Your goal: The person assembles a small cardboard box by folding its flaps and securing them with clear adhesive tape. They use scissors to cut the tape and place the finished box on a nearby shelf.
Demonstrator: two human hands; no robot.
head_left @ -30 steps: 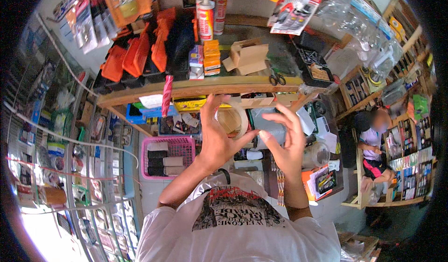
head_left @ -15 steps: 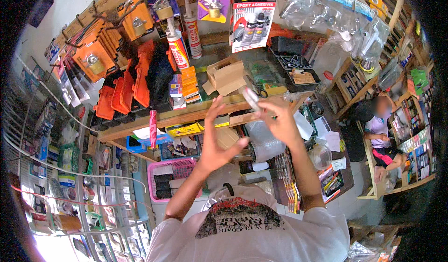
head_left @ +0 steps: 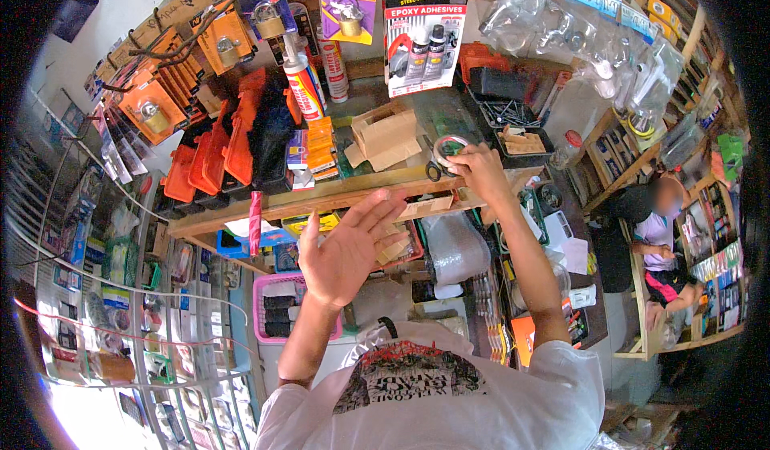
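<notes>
From up here I see my right hand (head_left: 473, 169) stretched out to the wooden shelf (head_left: 321, 200), its fingers closed around a roll of tape (head_left: 447, 152) that sits at the shelf's front edge, just beside a pair of scissors (head_left: 433, 171). The roll looks pale with a dark rim; I cannot tell whether it is lifted off the wood or resting on it. My left hand (head_left: 346, 249) is spread wide and empty, palm turned away from me, fingers fanned out in the air below the shelf edge and touching nothing. It hangs above a pink basket (head_left: 265, 289) on the lower level, well apart from the tape. Just left of the roll lie small cardboard boxes (head_left: 385, 137), and behind it a black tray of screws (head_left: 513, 117). Orange packets (head_left: 241, 141) stand further left on the same shelf
</notes>
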